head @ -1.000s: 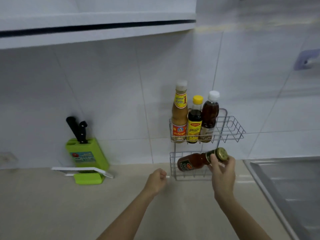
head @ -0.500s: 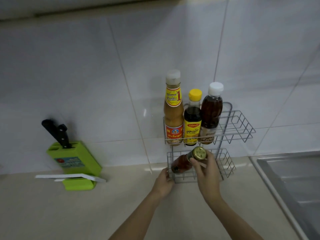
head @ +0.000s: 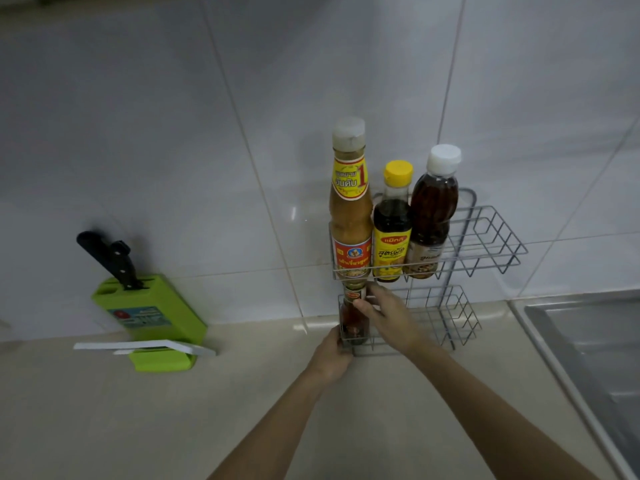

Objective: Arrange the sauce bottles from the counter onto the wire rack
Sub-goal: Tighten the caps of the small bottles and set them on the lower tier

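A two-tier wire rack [head: 491, 244] stands against the tiled wall. Its upper tier holds three upright bottles: a tall tan sauce bottle [head: 349, 209], a dark bottle with a yellow cap [head: 393, 233] and a brown bottle with a white cap [head: 431, 216]. A small red sauce bottle [head: 352, 317] stands upright at the left end of the lower tier. My right hand [head: 389, 317] grips its neck and side. My left hand [head: 330, 355] rests curled against the rack's lower left corner; whether it grips the wire is unclear.
A green knife block [head: 152, 310] with two black-handled knives sits on the beige counter [head: 173, 427] at the left, a white strip lying in front of it. A steel sink [head: 588, 344] fills the right edge. The right part of both tiers holds nothing.
The red bottle went from lying tilted in my right hand to standing upright in the lower tier's left end. My left hand moved up to the rack's corner. The view moved closer.
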Available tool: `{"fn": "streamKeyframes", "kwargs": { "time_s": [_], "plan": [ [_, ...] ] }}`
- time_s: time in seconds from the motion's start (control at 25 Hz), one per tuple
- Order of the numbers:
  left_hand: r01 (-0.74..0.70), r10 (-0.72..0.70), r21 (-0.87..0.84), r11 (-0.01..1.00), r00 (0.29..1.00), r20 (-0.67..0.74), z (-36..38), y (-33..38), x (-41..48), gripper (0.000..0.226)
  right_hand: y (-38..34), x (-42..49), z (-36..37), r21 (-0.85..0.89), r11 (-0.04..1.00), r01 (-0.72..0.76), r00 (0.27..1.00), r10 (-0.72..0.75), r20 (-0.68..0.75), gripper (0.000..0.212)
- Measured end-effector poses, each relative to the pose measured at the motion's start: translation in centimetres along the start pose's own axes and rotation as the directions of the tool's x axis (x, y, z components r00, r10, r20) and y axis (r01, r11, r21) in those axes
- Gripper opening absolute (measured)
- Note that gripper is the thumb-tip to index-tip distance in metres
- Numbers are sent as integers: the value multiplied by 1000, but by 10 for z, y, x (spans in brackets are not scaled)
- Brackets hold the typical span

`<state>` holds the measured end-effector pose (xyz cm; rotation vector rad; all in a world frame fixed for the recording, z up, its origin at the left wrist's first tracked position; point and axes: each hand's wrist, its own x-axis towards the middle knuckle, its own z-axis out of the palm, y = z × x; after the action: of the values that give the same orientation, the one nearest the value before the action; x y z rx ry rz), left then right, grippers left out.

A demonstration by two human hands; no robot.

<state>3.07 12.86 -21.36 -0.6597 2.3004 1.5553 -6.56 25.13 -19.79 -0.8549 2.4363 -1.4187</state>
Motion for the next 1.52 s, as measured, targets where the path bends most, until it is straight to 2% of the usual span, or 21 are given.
{"fn": "streamKeyframes", "kwargs": {
  "time_s": [0.12,0.28,0.36,0.48,0.64,0.8,1.0,1.08,1.24,1.36,1.44,1.52],
  "plan": [
    [-12,12,20,1000,1000,26,-1,4,-6,77,5,0,1,-36,999,10,1000,-10,11,44],
    [-5,3,46,999,999,43,-3,11,-12,81,-1,0,-26,92,995,44,964,-66,257,40],
    [1,-5,62,998,998,55,-4,13,-13,83,-6,1,-33,124,992,31,944,-69,321,39],
    [10,-15,84,996,998,68,-7,13,-10,84,-7,4,-32,211,976,-47,952,-21,307,33],
    [31,-37,86,996,997,67,-6,3,1,83,-5,7,-37,279,941,-193,954,113,278,26],
    [21,-26,108,994,998,49,-5,1,4,82,-8,9,-30,230,962,-144,934,56,352,34],
    [12,-18,99,995,998,57,-1,-10,17,77,-8,2,-24,240,953,-183,936,94,338,33],
    [50,-60,118,992,994,89,-1,-18,30,71,-12,-5,-26,235,948,-215,936,131,327,38],
    [70,-84,174,982,994,76,-13,12,7,62,-22,-22,-34,118,961,-251,921,200,335,56],
    [13,-37,277,961,996,81,-23,28,-24,56,-31,-41,-42,8,965,-263,942,255,219,61],
    [-56,0,388,920,990,143,-43,34,-55,51,-46,-61,-42,-36,965,-259,956,262,135,52],
    [-124,10,481,868,972,234,-68,23,-83,48,-66,-87,-35,-92,973,-210,972,218,84,32]
  ]
}}
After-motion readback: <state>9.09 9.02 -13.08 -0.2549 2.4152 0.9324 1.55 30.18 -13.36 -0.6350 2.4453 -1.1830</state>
